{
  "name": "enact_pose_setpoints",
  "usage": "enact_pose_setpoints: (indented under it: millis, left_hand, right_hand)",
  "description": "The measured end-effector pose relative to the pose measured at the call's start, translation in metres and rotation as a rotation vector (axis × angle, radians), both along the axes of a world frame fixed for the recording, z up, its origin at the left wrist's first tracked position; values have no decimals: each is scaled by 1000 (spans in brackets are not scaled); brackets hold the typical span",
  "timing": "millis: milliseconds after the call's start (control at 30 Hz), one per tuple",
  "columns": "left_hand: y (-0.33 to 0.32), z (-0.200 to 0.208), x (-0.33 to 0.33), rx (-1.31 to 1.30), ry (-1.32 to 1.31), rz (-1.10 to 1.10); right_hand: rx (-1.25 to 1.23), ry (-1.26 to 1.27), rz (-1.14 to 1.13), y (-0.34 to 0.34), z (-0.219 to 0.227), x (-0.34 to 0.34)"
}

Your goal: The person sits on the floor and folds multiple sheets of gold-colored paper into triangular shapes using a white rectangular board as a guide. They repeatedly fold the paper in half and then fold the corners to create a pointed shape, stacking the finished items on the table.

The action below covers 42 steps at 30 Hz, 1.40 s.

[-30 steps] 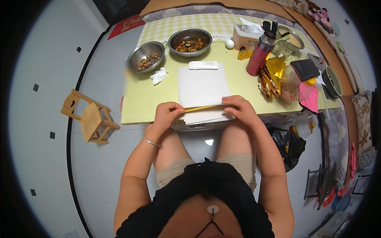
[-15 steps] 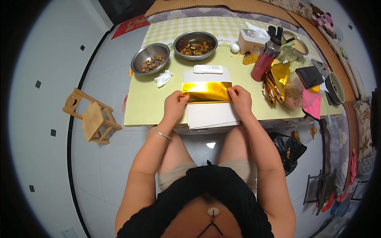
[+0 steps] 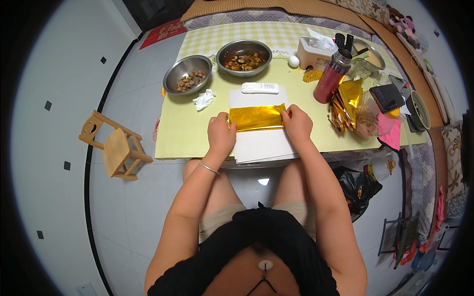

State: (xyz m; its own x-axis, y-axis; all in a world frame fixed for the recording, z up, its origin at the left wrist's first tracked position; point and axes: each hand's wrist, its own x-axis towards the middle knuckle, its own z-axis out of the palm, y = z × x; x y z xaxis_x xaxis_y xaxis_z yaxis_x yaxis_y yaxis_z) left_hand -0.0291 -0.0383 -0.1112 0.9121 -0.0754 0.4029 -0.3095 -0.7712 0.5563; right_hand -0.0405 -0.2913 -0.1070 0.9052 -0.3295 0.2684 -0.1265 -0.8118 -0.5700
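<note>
A strip of shiny gold foil paper (image 3: 257, 118) lies folded across a stack of white paper sheets (image 3: 261, 148) at the table's near edge. My left hand (image 3: 222, 132) pinches the foil's left end, its fingers closed. At the opposite end my right hand (image 3: 296, 122) grips the foil between thumb and fingers. Just beyond the foil, a white remote control (image 3: 260, 88) rests on the top edge of the sheets. To the right stands a pile of folded gold foil pieces (image 3: 345, 103).
Left of the sheets are a crumpled tissue (image 3: 204, 100) and a steel bowl of nuts (image 3: 188, 75); a steel bowl of food (image 3: 244, 58) stands farther back. A red thermos (image 3: 332, 76), an egg (image 3: 294, 61) and a tissue box (image 3: 314, 52) are at right. A small wooden chair (image 3: 116, 148) stands on the floor.
The foil's raised upper part has come down flatter, and its fold lies smoother across the sheets. Both hands keep hold of the ends, with the right drawn slightly inward.
</note>
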Motion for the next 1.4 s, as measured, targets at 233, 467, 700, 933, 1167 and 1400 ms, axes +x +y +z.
enact_pose_setpoints:
  millis: [233, 467, 700, 933, 1167, 1400]
  left_hand:
    - [-9, 32, -8, 335, -452, -126]
    - [7, 9, 19, 395, 131, -756]
    - [10, 27, -30, 637, 160, -648]
    - [56, 10, -11, 376, 117, -344]
    - [11, 24, 52, 234, 168, -203]
    - [20, 16, 60, -76, 400, -146]
  right_hand:
    - [-33, -27, 14, -1, -6, 1]
    - [-179, -127, 110, 2, 6, -2]
    - [-412, 40, 639, 18, -6, -52]
    - [-299, -33, 482, -32, 2, -49]
    - [610, 148, 278, -9, -1, 1]
    - [959, 174, 182, -8, 1, 6]
